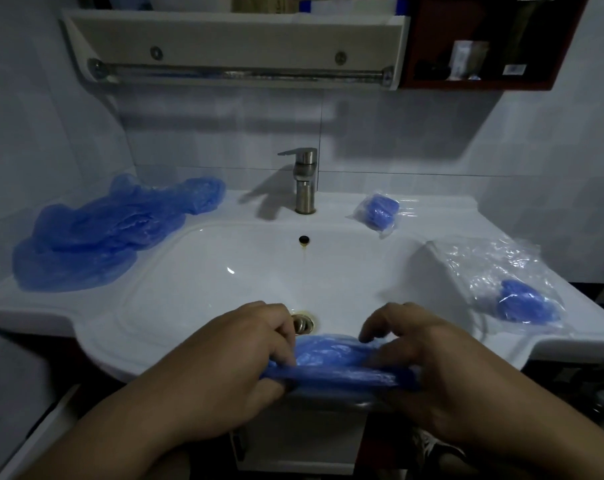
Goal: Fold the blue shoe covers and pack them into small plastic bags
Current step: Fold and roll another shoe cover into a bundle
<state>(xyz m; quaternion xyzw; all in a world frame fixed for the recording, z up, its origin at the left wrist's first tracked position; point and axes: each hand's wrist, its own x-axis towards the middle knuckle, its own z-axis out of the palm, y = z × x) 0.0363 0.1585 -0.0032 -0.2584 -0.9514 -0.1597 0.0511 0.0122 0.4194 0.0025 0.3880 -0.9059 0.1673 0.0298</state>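
**Thin blue film stretched between two hands at the sink's front rim**

The blue shoe cover (338,358) looks almost weightless, limp and slick, the sort of film that slips and springs open, so I judge its two ends the best places to take hold. That is where each grip sits. The left hand (238,355) and right hand (432,365) curl their fingers over opposite ends, and the cover spans the gap between them as a flattened strip just above the near rim of the sink (96,337). An unfolded pile of shoe covers (96,237) lies on the surface (439,216) to the left, and a filled plastic bag (378,211) lies beyond the basin.
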